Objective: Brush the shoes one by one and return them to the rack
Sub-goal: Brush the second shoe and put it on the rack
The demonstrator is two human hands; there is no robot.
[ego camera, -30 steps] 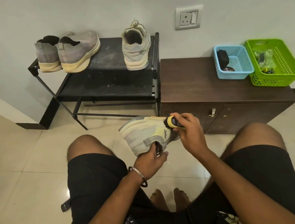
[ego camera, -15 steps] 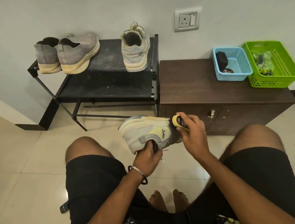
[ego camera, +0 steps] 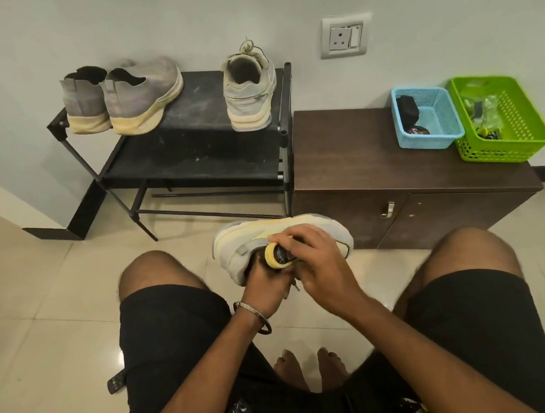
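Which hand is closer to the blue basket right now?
Right. The right hand sits nearer the blue basket, gripping the brush; the left hand holds the shoe farther left.

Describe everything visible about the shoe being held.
The shoe is a pale grey sneaker with light yellow panels and a thick cream sole, seemingly mesh and synthetic. It lies on its side above the floor, between the knees. The left hand grips it from below; the right hand holds a yellow-and-black brush against its side.

Soft, even indoor light — slightly dim and warm

The glossy floor (ego camera: 29, 304) carries pale glare patches; faint shadows sit under the rack (ego camera: 189, 154). Wide-angle bending curves the edges — the green basket (ego camera: 510, 142) smears slightly, the centre stays fairly sharp.
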